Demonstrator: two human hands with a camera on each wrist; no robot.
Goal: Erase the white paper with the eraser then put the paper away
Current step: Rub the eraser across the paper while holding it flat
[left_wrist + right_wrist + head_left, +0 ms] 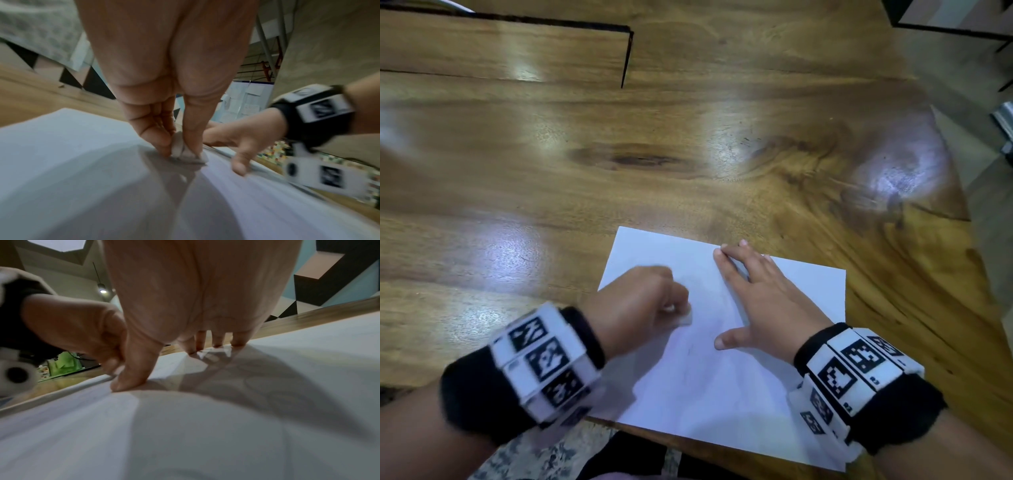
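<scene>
A white sheet of paper [722, 387] lies on the wooden table [654, 154] near its front edge, with faint pencil marks on it. My left hand [643, 305] pinches a small white eraser [686, 318] and presses it onto the paper's left part; the left wrist view shows the eraser [185, 154] between thumb and fingers, touching the sheet [82, 178]. My right hand [756, 298] lies flat on the paper's middle, fingers straight and spread, thumb out to the left. In the right wrist view its fingertips [213, 344] and thumb press on the paper [205, 434].
A raised wooden board [506, 51] with a dark edge lies at the table's back left. The table's right edge [962, 192] runs diagonally, with floor beyond it. Dark furniture legs [945, 24] stand at the top right.
</scene>
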